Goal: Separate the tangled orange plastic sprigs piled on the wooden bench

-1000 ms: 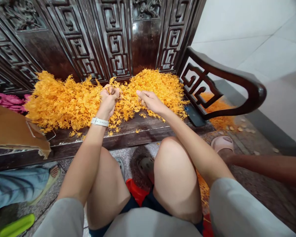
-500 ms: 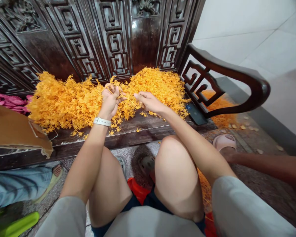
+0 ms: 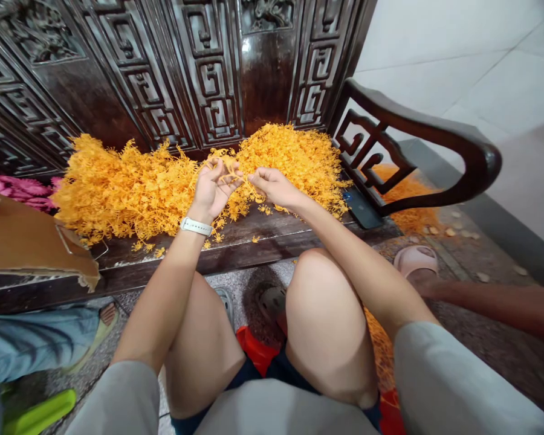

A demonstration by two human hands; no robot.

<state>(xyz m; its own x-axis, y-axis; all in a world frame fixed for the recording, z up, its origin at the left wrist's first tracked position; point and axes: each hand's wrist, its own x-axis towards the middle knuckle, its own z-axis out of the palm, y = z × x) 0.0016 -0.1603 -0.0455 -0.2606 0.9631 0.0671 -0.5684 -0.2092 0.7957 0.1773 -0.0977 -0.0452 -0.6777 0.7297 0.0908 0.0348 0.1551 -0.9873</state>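
Between thumb and fingers, my left hand point(image 3: 212, 188) pinches an orange plastic flower sprig point(image 3: 229, 172), palm partly turned up and the other fingers loosely curled. A white watch band point(image 3: 196, 226) circles that wrist. Just to the right, my right hand point(image 3: 275, 185) is closed in a pinch at the sprig's right end; its tips partly hide what they grip. Both hands are over the dark wooden bench seat point(image 3: 240, 238). Behind and left of them lies a heap of orange plastic flowers point(image 3: 122, 190), and a denser orange pile point(image 3: 292, 151) rises behind the right hand.
A cardboard box point(image 3: 31, 248) and pink flowers point(image 3: 20, 192) are at the left. A dark phone point(image 3: 365, 208) lies by the bench armrest point(image 3: 474, 157). Orange strands point(image 3: 408, 199) are on the floor. Other people's legs are at both sides, one wearing a pink slipper point(image 3: 417, 260).
My left hand has shifted right toward my right hand, its palm turning upward and its fingers opening somewhat around the sprig. The right hand keeps its pinch almost in place.
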